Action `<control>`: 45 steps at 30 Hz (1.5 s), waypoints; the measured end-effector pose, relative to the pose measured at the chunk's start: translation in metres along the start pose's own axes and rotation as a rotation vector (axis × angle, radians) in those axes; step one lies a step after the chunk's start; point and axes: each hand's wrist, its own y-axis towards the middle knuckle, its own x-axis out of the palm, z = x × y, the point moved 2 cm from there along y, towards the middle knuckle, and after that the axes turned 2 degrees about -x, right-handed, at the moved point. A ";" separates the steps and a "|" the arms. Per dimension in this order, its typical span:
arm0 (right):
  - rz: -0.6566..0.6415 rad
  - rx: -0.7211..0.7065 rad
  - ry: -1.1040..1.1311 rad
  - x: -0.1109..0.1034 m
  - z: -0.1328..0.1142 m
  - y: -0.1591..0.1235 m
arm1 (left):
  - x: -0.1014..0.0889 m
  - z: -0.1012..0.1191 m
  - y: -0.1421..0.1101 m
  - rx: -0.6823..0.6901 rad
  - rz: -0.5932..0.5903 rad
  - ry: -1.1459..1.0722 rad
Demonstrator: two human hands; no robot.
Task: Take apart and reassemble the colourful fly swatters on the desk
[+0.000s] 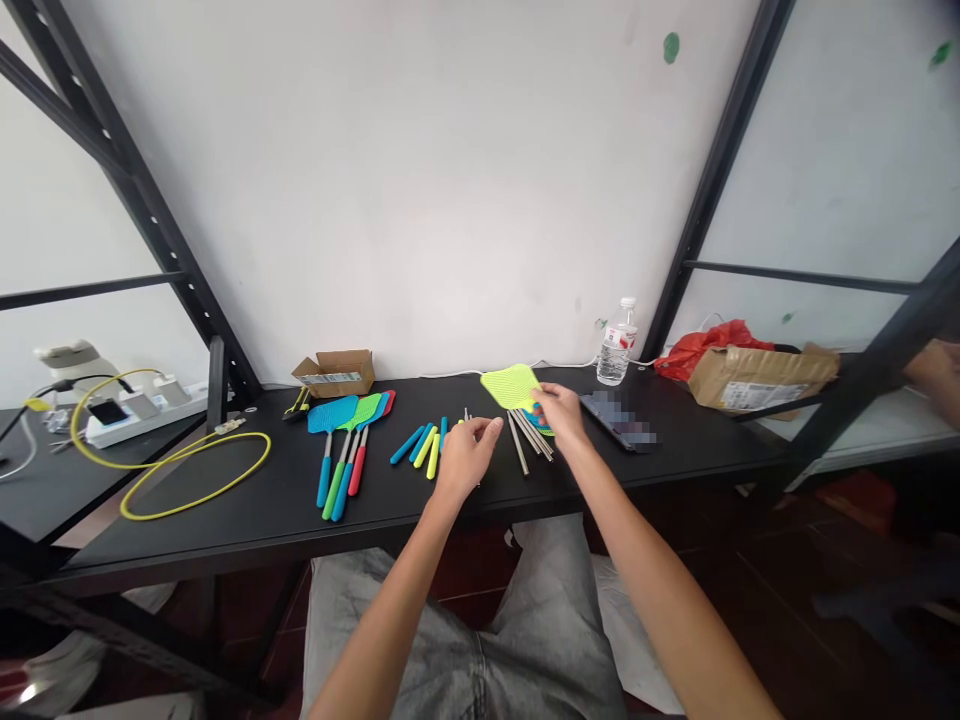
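Observation:
My right hand (559, 410) is closed on the edge of a yellow-green fly swatter head (510, 385), lifted above the table. Beneath it lie several metal rods (523, 445), with more coloured swatter heads (538, 418) partly covered by my hand. My left hand (469, 455) hovers over the table's middle, fingers curled together; whatever is in them is hidden. Thin metal tips (466, 413) show just behind it. Blue and yellow handle grips (426, 447) lie left of that hand. Farther left rest several whole fly swatters (341, 455) in blue, green and red.
A small open cardboard box (337, 372) stands at the wall. On the right are a phone (611, 415), a water bottle (616, 345) and a torn carton (761, 375) beside a red bag (705, 345). A yellow cable (196, 500) loops near a power strip (150, 412) on the left.

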 end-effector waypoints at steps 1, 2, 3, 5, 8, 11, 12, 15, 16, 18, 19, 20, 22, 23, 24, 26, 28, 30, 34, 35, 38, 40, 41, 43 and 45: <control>0.057 -0.035 -0.101 -0.013 0.001 0.008 | -0.009 -0.002 -0.004 -0.004 0.023 0.046; 0.095 -0.058 -0.216 -0.025 0.003 0.016 | -0.019 -0.006 -0.008 -0.021 0.062 0.106; 0.115 -0.078 -0.345 -0.036 0.006 0.021 | -0.032 -0.011 -0.012 -0.042 0.102 0.180; 0.116 -0.124 -0.600 -0.051 0.011 0.027 | -0.059 -0.023 -0.021 -0.115 0.188 0.363; 0.094 -0.148 -0.869 -0.058 0.017 0.023 | -0.099 -0.042 -0.031 -0.247 0.289 0.647; 0.093 -0.119 -0.974 -0.053 0.019 0.016 | -0.125 -0.058 -0.038 -0.378 0.268 0.872; 0.087 -0.115 -0.994 -0.052 0.019 0.015 | -0.129 -0.062 -0.039 -0.414 0.225 0.920; 0.058 -0.117 -1.032 -0.049 0.016 0.012 | -0.133 -0.068 -0.040 -0.474 0.110 1.004; 0.053 -0.118 -1.038 -0.049 0.015 0.011 | -0.132 -0.068 -0.040 -0.483 0.097 1.020; 0.058 -0.127 -1.039 -0.050 0.012 0.009 | -0.130 -0.068 -0.040 -0.501 0.095 1.048; 0.067 -0.132 -1.037 -0.051 0.011 0.008 | -0.130 -0.068 -0.039 -0.512 0.097 1.060; 0.076 -0.140 -1.033 -0.052 0.009 0.007 | -0.129 -0.068 -0.038 -0.526 0.095 1.071; 0.089 -0.165 -1.020 -0.053 0.007 0.004 | -0.130 -0.069 -0.036 -0.538 0.076 1.087; 0.093 -0.178 -1.013 -0.053 0.006 0.002 | -0.130 -0.069 -0.035 -0.536 0.057 1.093; 0.098 -0.190 -1.006 -0.053 0.005 0.000 | -0.130 -0.069 -0.034 -0.531 0.033 1.096; 0.112 -0.221 -0.987 -0.050 0.002 -0.005 | -0.131 -0.067 -0.034 -0.520 -0.002 1.097; 0.131 -0.263 -0.957 -0.044 -0.003 -0.012 | -0.131 -0.063 -0.037 -0.513 0.000 1.092; 0.135 -0.325 -0.903 -0.035 -0.009 -0.021 | -0.129 -0.056 -0.041 -0.501 0.026 1.087; 0.018 -0.454 -0.674 -0.003 -0.024 -0.046 | -0.117 -0.031 -0.047 -0.453 0.072 1.087; -0.052 -0.468 -0.580 0.008 -0.027 -0.053 | -0.111 -0.023 -0.047 -0.431 0.078 1.081; -0.330 -0.307 -0.251 0.045 -0.030 -0.071 | -0.088 -0.001 -0.049 -0.331 0.092 1.039; -0.453 -0.080 0.026 0.067 -0.027 -0.080 | -0.069 0.011 -0.051 -0.277 0.088 0.995; -0.482 0.021 0.174 0.076 -0.026 -0.083 | -0.060 0.016 -0.052 -0.261 0.072 0.970; -0.493 0.153 0.439 0.089 -0.025 -0.087 | -0.044 0.022 -0.055 -0.241 0.035 0.914; -0.460 0.222 0.631 0.094 -0.024 -0.088 | -0.032 0.025 -0.057 -0.232 0.006 0.843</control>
